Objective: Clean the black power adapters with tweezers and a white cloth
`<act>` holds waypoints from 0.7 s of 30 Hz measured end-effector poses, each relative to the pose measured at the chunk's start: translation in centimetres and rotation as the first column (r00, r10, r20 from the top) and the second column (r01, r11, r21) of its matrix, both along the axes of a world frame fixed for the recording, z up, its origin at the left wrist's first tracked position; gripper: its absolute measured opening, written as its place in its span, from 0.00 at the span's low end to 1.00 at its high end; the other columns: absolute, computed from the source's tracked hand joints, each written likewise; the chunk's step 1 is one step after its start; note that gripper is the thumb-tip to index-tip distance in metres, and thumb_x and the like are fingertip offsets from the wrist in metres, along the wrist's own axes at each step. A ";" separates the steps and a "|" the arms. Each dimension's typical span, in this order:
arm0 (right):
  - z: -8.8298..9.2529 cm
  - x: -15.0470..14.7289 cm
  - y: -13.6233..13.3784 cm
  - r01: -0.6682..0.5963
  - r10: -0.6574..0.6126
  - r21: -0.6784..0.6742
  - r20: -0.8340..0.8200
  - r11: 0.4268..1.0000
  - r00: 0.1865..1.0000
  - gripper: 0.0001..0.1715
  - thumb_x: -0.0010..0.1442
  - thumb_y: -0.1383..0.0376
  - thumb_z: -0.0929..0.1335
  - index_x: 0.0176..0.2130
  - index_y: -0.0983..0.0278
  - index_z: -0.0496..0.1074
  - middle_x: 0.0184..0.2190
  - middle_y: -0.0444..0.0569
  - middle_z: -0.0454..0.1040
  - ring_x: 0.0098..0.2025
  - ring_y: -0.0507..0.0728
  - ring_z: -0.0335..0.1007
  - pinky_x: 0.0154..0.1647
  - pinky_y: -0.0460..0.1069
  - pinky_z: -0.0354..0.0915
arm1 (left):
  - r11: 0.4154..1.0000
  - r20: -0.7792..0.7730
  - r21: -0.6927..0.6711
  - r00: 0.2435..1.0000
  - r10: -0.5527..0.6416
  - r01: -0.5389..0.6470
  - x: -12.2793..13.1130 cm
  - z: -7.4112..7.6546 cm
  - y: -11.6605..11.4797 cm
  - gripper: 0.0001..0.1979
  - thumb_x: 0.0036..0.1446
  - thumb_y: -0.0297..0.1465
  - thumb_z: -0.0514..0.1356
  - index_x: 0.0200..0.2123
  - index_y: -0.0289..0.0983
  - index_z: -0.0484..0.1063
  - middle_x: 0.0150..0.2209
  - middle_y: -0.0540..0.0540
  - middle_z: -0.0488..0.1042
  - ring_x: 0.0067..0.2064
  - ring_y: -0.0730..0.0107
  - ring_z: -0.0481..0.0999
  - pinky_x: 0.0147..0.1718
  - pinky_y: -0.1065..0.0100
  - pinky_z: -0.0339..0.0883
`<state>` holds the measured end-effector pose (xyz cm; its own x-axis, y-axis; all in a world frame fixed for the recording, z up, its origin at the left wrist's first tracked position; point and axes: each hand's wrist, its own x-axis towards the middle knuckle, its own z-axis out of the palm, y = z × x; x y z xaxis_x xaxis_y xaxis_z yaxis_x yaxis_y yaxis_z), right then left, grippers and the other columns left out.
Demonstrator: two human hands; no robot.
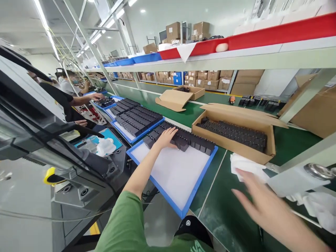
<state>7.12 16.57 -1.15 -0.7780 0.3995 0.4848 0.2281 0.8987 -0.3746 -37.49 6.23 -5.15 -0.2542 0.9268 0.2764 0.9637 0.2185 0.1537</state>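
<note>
My left hand (pixel 166 138) lies over a row of small black block-shaped parts (pixel 202 142) with its fingers stretched out and touching them. The parts stand along the far side of a blue-rimmed tray (pixel 201 182) with a white floor. Whether the thumb side presses on one block is hard to see. My right hand (pixel 256 201) is smeared by motion over the green bench at the right. Its thumb and fingers are apart, and nothing shows between them. Close to its fingertips is a crumpled white cloth (pixel 246 164).
An open cardboard box (pixel 233 148) of black parts stands beyond the tray. Further left, another blue tray (pixel 132 141) holds several rows of parts. A metal machine (pixel 86 175) stands at my left. A shelf beam (pixel 236 60) crosses overhead. A co-worker's hand (pixel 97 97) is further along.
</note>
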 end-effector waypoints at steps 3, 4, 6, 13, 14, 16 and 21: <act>-1.3 -11.1 -0.6 -0.055 0.099 -0.151 0.300 0.987 0.949 0.33 0.68 0.60 0.65 0.68 0.62 0.59 0.64 0.62 0.66 0.57 0.66 0.74 0.49 0.57 0.76 | 0.998 -0.027 -0.008 0.998 -0.058 0.058 -0.4 -0.7 0.3 0.25 0.65 0.40 0.62 0.62 0.38 0.66 0.66 0.38 0.64 0.64 0.48 0.67 0.62 0.40 0.64; -1.6 -14.6 -0.7 -0.064 0.110 -0.152 0.323 0.986 0.940 0.35 0.67 0.61 0.67 0.69 0.63 0.58 0.65 0.62 0.64 0.59 0.65 0.73 0.54 0.57 0.74 | 0.998 -0.037 -0.003 0.997 -0.068 0.068 -0.4 -0.9 0.3 0.25 0.65 0.40 0.62 0.61 0.38 0.67 0.65 0.38 0.65 0.64 0.48 0.67 0.61 0.40 0.64; -2.3 -20.4 -0.9 -0.037 0.087 -0.146 0.354 0.989 0.931 0.37 0.66 0.60 0.69 0.69 0.64 0.57 0.66 0.62 0.61 0.61 0.65 0.70 0.59 0.60 0.71 | 0.996 -0.057 0.006 0.995 -0.084 0.085 -0.3 -1.3 0.0 0.24 0.65 0.40 0.62 0.60 0.38 0.67 0.64 0.38 0.67 0.63 0.49 0.69 0.60 0.41 0.65; -4.5 -27.3 -2.0 0.139 -0.099 -0.095 0.343 0.986 0.934 0.29 0.67 0.56 0.70 0.63 0.62 0.65 0.64 0.56 0.64 0.60 0.64 0.68 0.59 0.65 0.69 | 0.996 -0.119 -0.006 0.989 -0.089 0.089 -0.5 -1.6 -0.1 0.22 0.65 0.41 0.62 0.58 0.37 0.69 0.59 0.39 0.70 0.58 0.53 0.73 0.56 0.46 0.70; -4.6 -27.5 -2.1 0.155 -0.117 -0.088 0.335 0.984 0.935 0.29 0.67 0.56 0.70 0.62 0.62 0.65 0.63 0.56 0.65 0.59 0.64 0.68 0.58 0.64 0.69 | 0.996 -0.126 -0.005 0.989 -0.084 0.084 -0.7 -1.6 -0.1 0.22 0.66 0.41 0.62 0.58 0.37 0.69 0.59 0.39 0.71 0.57 0.53 0.73 0.56 0.46 0.70; -4.4 -27.8 -2.3 0.179 -0.146 -0.077 0.320 0.981 0.936 0.27 0.67 0.56 0.69 0.61 0.63 0.66 0.61 0.56 0.67 0.57 0.63 0.70 0.57 0.63 0.71 | 0.997 -0.136 0.004 0.988 -0.075 0.076 -1.0 -1.7 -0.1 0.22 0.65 0.41 0.62 0.58 0.37 0.69 0.58 0.40 0.71 0.58 0.53 0.73 0.56 0.46 0.69; -3.4 -27.6 -3.6 0.206 -0.174 -0.077 0.302 0.976 0.937 0.25 0.67 0.56 0.69 0.59 0.64 0.68 0.58 0.55 0.70 0.55 0.61 0.72 0.54 0.61 0.72 | 0.991 -0.172 0.041 0.978 -0.118 0.127 -1.7 -1.9 -1.0 0.22 0.64 0.46 0.61 0.54 0.37 0.71 0.55 0.40 0.72 0.57 0.54 0.72 0.57 0.46 0.66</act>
<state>-20.46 13.02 -4.50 -0.7835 0.5901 0.1950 0.5038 0.7868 -0.3567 -39.20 5.25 -7.08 -0.0854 0.9315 0.3536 0.9956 0.0934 -0.0056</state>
